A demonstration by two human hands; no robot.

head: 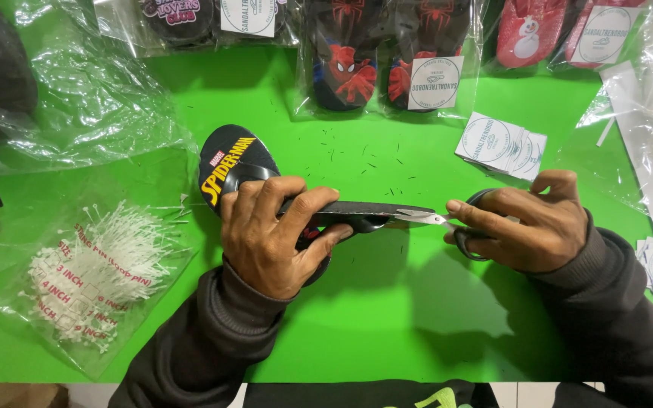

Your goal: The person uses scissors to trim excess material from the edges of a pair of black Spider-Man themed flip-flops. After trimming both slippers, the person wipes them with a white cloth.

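Observation:
My left hand point(270, 234) grips a pair of black flip-flop sandals point(232, 162) held together on edge above the green table; yellow lettering shows on the upper sole. My right hand point(527, 227) holds black-handled scissors point(432, 220), fingers through the loops. The scissor blades point left and touch the toe end of the sandals. Both arms wear dark sleeves.
A clear bag of white plastic tag pins point(92, 276) lies at the left. Bagged sandals point(383, 57) with round white labels line the far edge. A small stack of white label cards point(502, 143) sits at the right, loose clear bags point(648, 113) beyond. The green table point(387, 317) carries tiny dark trimmings.

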